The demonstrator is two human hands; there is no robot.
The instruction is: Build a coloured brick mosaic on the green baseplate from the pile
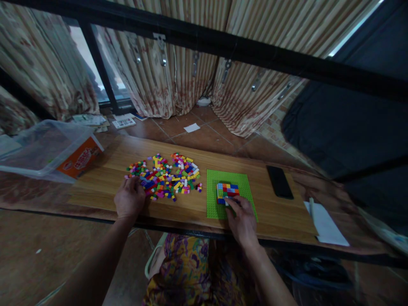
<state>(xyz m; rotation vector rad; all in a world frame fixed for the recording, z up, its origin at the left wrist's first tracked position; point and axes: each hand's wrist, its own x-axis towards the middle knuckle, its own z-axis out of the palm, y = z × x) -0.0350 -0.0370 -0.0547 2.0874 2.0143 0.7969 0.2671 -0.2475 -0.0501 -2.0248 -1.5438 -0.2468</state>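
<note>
A green baseplate lies on the wooden table with a small block of many-coloured bricks built on it. My right hand rests on the plate, its fingertips pinched against the near edge of that block, on a brick too small to name. A loose pile of small coloured bricks is spread to the left of the plate. My left hand lies at the pile's near left edge, fingers curled down onto the table among the bricks.
A clear plastic tub with an orange box inside stands at the far left. A black phone lies right of the plate, and white paper with a pen sits at the right end. Curtains hang behind.
</note>
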